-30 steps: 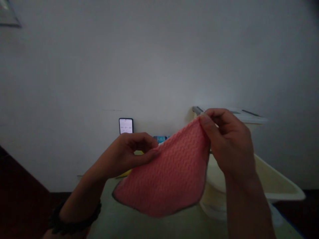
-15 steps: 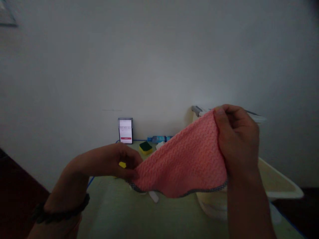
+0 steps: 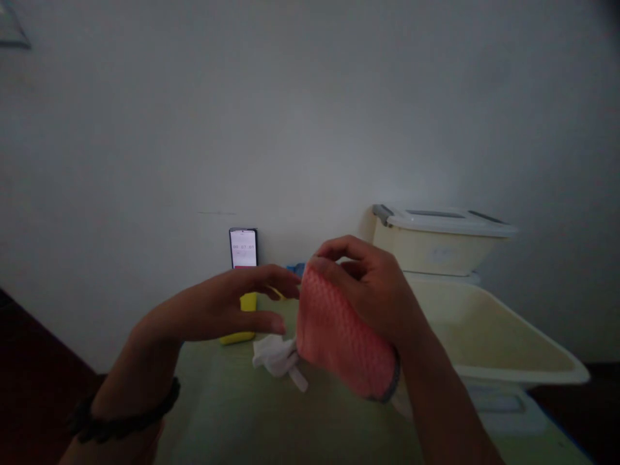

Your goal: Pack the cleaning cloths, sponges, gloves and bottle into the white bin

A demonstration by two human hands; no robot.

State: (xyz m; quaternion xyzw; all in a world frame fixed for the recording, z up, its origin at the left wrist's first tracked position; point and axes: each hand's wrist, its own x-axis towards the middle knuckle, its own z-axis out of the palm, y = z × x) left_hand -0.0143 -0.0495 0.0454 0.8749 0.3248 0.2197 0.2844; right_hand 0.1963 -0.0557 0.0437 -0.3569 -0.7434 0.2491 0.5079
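Pink cloth (image 3: 341, 336) in seemingly curled right hand (image 3: 371, 284)

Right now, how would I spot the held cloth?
Find the open cream tub at right. Left of it, the right hand pinches a cloth. Its bumpy pink weave and dark edging set it apart from the crumpled white bundle beside it.

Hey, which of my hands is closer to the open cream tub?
Your right hand. It pinches the pink cloth just left of the tub in view, its forearm overlapping the tub's left side; your left hand is farther left, beyond the cloth.
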